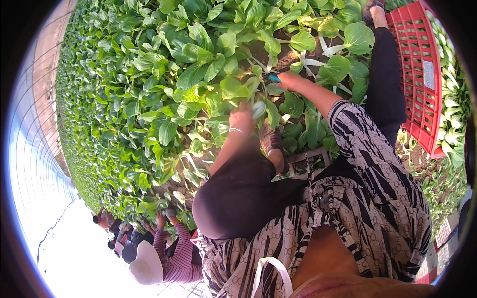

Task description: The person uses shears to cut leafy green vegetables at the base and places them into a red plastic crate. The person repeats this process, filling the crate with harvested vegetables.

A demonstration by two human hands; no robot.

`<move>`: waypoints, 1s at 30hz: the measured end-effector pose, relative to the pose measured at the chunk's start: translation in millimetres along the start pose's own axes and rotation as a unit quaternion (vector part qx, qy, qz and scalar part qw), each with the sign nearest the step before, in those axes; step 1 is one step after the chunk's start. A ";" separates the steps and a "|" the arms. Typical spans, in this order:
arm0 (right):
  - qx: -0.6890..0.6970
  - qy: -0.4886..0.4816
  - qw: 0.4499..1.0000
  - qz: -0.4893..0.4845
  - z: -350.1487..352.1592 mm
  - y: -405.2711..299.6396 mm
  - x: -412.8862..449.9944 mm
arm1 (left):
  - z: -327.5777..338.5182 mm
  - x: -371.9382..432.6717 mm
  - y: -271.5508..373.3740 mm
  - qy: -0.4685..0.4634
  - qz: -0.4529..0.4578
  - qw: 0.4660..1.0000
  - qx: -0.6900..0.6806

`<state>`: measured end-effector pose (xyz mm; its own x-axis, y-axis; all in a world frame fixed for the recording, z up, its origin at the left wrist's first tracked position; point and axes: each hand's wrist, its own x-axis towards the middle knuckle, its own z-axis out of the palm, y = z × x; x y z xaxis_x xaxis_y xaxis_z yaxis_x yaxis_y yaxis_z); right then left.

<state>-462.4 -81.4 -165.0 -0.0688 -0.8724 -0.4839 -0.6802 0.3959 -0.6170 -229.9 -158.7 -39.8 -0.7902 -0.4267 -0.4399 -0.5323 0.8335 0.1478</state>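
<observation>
My left hand (241,118), with a white band at the wrist, is closed around a bok choy plant (258,109). Its pale stalk base points to the right, and green leaves spread beyond my fingers. To the right, my right hand (290,81) grips a small tool by its blue handle (274,78). The tool's working end is hidden among leaves. Loose outer leaves with white stalks (331,48) lie on the soil around my right hand.
Dense growing bok choy (123,108) covers the left and far ground. At right, a red plastic crate (421,78) holds several bok choy. A grey plastic crate (298,164) is below me. A co-worker in a white hat (147,263) reaches into plants at lower left, others beyond.
</observation>
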 end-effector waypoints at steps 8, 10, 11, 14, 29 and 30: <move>-0.063 -0.081 0.992 -0.068 17.6 37.1 -13.6 | -13.0 -22.5 -8.3 -0.060 -0.014 0.995 -0.074; 0.007 0.014 0.999 -0.044 12.0 32.9 -45.2 | -26.3 -32.2 -11.5 -0.016 0.035 0.995 -0.092; 0.132 0.027 0.991 -0.009 2.8 27.2 -59.4 | -37.5 -35.7 -13.7 0.002 0.053 0.994 -0.100; 0.405 0.040 0.911 0.069 -32.3 2.4 -93.2 | -80.7 -44.0 -14.3 0.019 0.103 0.982 -0.159; 0.613 0.185 0.737 -0.214 -153.5 -105.6 -177.7 | -281.0 -91.2 54.5 -0.015 0.151 0.923 -0.355; 0.618 0.181 0.726 -0.242 -156.0 -99.7 -178.9 | -282.0 -93.2 53.9 -0.021 0.128 0.913 -0.387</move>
<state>-496.1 -9.4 79.9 -0.3788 -0.9249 0.0327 0.4696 -0.2225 -0.8544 -270.6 -173.0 259.0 -0.9147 -0.2252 -0.3356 -0.4008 0.3989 0.8248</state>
